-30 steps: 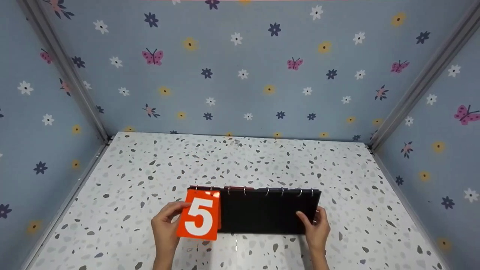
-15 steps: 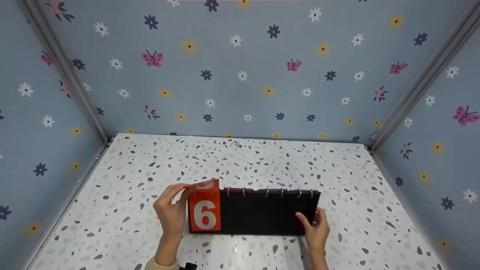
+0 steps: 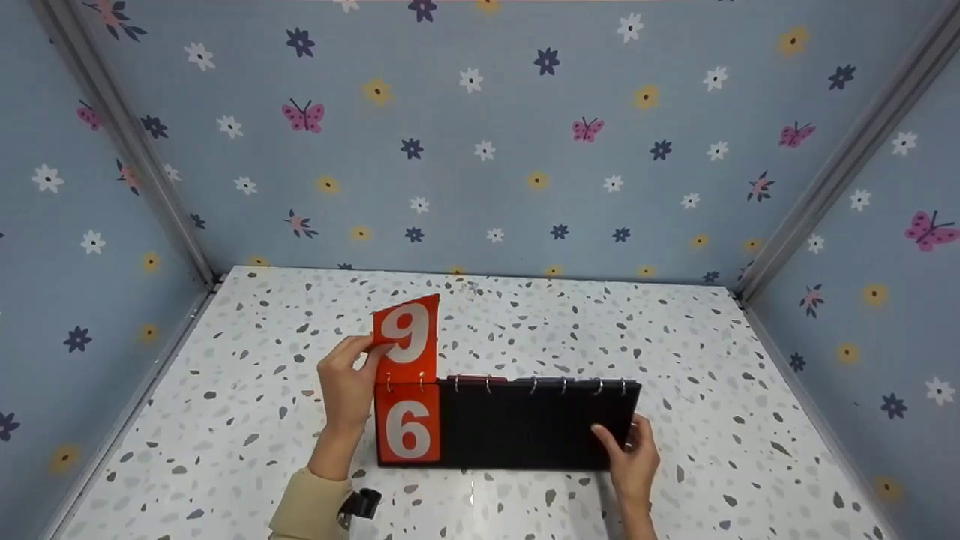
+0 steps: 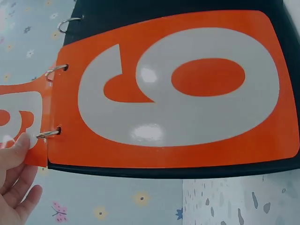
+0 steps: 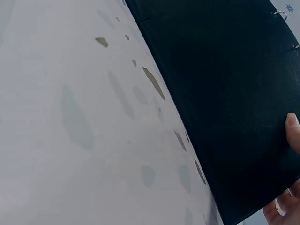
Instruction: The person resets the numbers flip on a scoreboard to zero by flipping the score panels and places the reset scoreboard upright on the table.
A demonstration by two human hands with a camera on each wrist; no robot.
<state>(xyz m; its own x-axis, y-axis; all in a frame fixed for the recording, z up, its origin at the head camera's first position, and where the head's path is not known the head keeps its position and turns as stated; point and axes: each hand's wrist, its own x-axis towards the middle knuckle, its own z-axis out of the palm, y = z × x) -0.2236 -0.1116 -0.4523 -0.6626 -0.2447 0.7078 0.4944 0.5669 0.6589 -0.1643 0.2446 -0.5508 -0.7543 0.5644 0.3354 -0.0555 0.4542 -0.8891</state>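
Note:
A black flip scoreboard (image 3: 517,424) with metal rings along its top edge stands on the speckled tabletop. At its left end hangs an orange card with a white 6 (image 3: 408,448). My left hand (image 3: 349,390) pinches the left edge of another orange card (image 3: 427,360), turned up above the rings, whose white figure looks like a 9 from here. The left wrist view shows the thumb (image 4: 18,147) on that raised card beside the rings. My right hand (image 3: 634,461) grips the board's right end, thumb on the front face and fingers behind.
Red and dark edges (image 3: 476,377) show behind the board's top. Blue walls (image 3: 480,150) printed with flowers and butterflies enclose the white speckled tabletop (image 3: 247,405) at the back and both sides. A small black device (image 3: 366,504) sits at the left sleeve (image 3: 311,506).
My left hand has lifted the front card, a 5, up over the rings, uncovering the 6 beneath. The right hand keeps its grip at the board's right end.

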